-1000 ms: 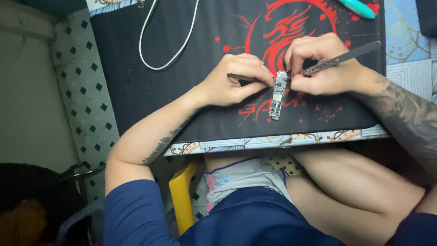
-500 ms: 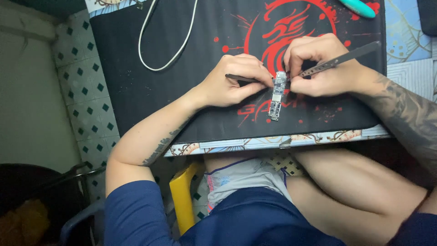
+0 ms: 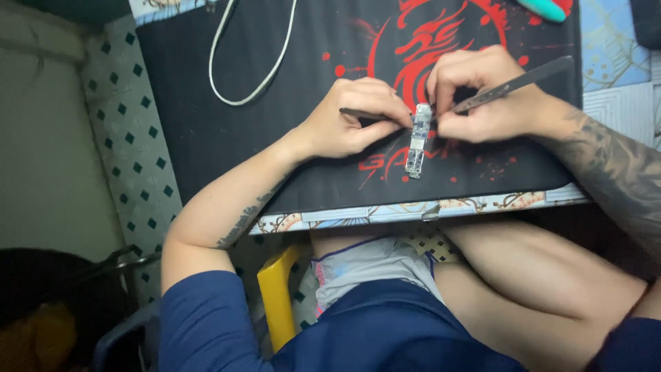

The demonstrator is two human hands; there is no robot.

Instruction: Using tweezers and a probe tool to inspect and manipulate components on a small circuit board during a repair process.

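Narrow circuit board (image 3: 416, 141) flat on black-red mat (image 3: 206, 131), near tabletop (image 3: 606, 103) front edge. Left hand (image 3: 351, 124) grip pinched on thin dark tool (image 3: 361, 114), tip at board's far end. Right hand (image 3: 482, 96) grip closed on metal tweezers (image 3: 516, 81), same spot. White cable (image 3: 255, 76) loops beyond, far left.

One head-worn view looks steeply down, close over the black mat (image 3: 227, 138); desk edge and lap fill the lower frame.
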